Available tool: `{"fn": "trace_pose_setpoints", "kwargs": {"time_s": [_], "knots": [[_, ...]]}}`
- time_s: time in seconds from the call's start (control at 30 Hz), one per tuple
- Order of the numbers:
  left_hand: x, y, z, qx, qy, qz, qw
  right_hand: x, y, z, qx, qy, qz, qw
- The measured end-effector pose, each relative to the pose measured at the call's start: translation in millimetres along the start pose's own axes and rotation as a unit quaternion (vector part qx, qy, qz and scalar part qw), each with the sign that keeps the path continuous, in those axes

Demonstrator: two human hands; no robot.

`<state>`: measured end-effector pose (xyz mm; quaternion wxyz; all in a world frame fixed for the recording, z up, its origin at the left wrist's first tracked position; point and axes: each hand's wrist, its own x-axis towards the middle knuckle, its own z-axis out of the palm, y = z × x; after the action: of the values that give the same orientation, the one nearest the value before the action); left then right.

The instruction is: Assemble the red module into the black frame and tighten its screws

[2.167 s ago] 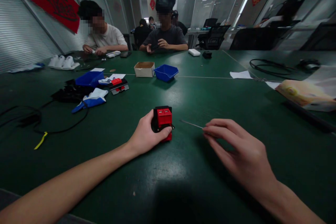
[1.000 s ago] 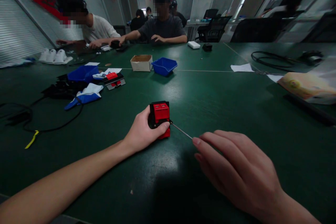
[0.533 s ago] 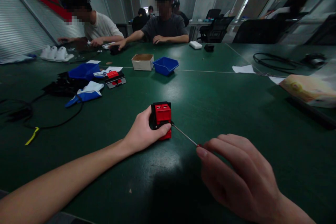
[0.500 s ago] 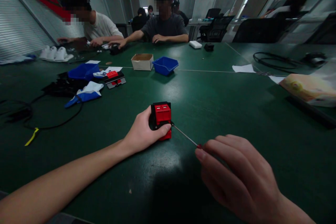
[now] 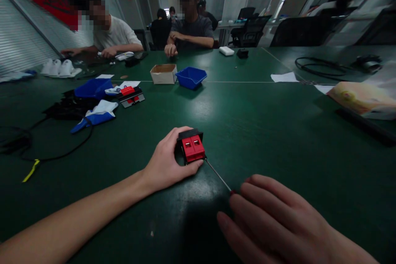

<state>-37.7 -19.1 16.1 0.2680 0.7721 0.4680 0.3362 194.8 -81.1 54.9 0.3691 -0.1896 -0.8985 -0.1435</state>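
My left hand (image 5: pixel 168 156) is closed around a red and black plastic connector block (image 5: pixel 193 147), thumb along its near edge and fingers behind it. Two small slots show on the block's red face, which tilts up toward me. A thin screwdriver (image 5: pixel 218 175) runs from the block's lower right corner down to my right hand (image 5: pixel 275 218). Its metal shaft meets the corner beside my left thumb. Only a bit of its red handle shows; the rest is hidden inside my right hand's curled fingers.
On the left lie a second red and black block (image 5: pixel 131 95), a blue-white glove (image 5: pixel 99 115) and a black cable (image 5: pixel 68 154). Ahead stand a cardboard box (image 5: pixel 163 76) and a blue bin (image 5: pixel 191 77). A plastic bag (image 5: pixel 365 95) lies right. Two people sit across the table.
The block has tilted in my left hand, turning its slotted red face up toward me. My right hand and the screwdriver have moved lower. The person opposite has drawn an arm back.
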Motion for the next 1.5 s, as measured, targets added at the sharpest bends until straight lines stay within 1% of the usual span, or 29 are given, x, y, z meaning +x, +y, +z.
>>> {"fn": "trace_pose_setpoints", "kwargs": {"time_s": [0.07,0.1,0.2,0.27,0.33,0.37,0.43,0.5,0.57,0.6,0.67,0.77,0.83,0.9,1.0,1.07,1.13,1.27,1.3,1.43,1.5], "knots": [[0,0,-0.3,0.003,0.002,0.003,1.0,0,-2,2,0.015,-0.002,-0.001,1.0],[0,0,-0.4,0.004,0.002,0.006,1.0,0,-3,2,0.025,-0.001,0.01,1.0],[1,1,-0.5,0.004,0.002,0.017,1.0,-1,-4,2,0.058,0.016,0.072,0.996],[1,1,-0.4,0.005,0.002,0.023,1.0,-2,-2,0,0.066,0.015,0.099,0.993],[1,1,-0.3,0.006,0.002,0.018,1.0,-3,0,-2,0.064,-0.008,0.099,0.993],[1,1,-0.4,0.005,0.001,0.009,1.0,-3,1,-3,0.062,-0.008,0.102,0.993],[0,1,-0.7,-0.007,-0.002,-0.018,1.0,-1,1,-2,0.057,0.009,0.092,0.994],[0,1,-1.4,-0.028,-0.009,-0.041,0.999,2,0,-1,0.045,0.034,0.06,0.997],[0,2,-2.0,-0.043,-0.011,-0.054,0.998,6,-2,1,0.037,0.03,0.038,0.998],[1,2,-2.3,-0.047,-0.009,-0.057,0.997,8,-2,0,0.037,0.025,0.042,0.998],[1,3,-2.7,-0.052,-0.004,-0.06,0.997,9,-3,-2,0.032,0.018,0.057,0.998],[2,3,-2.8,-0.045,-0.006,-0.052,0.998,6,-2,-6,0.001,-0.008,0.071,0.997],[1,2,-2.7,-0.035,-0.009,-0.043,0.998,1,-1,-6,-0.014,-0.024,0.063,0.998],[1,1,-2.5,-0.029,-0.011,-0.037,0.999,-3,0,-4,-0.018,-0.038,0.038,0.998],[1,0,-2.2,-0.024,-0.006,-0.045,0.999,-6,0,-1,-0.032,-0.031,0.031,0.999],[1,1,-2.3,-0.022,-0.004,-0.051,0.998,-5,1,-1,-0.05,-0.004,0.055,0.997],[2,2,-2.7,-0.02,-0.004,-0.052,0.998,-4,3,-5,-0.062,-0.005,0.071,0.996],[5,4,-3.1,-0.029,-0.007,-0.066,0.997,-3,6,-12,-0.054,-0.056,0.05,0.996],[5,4,-2.9,-0.033,-0.007,-0.071,0.997,-3,6,-12,-0.055,-0.055,0.048,0.996],[5,4,-1.3,-0.044,-0.004,-0.077,0.996,-11,5,-3,-0.069,0.011,0.06,0.996],[4,4,-0.8,-0.041,-0.004,-0.077,0.996,-15,5,1,-0.066,0.032,0.074,0.995]]}}
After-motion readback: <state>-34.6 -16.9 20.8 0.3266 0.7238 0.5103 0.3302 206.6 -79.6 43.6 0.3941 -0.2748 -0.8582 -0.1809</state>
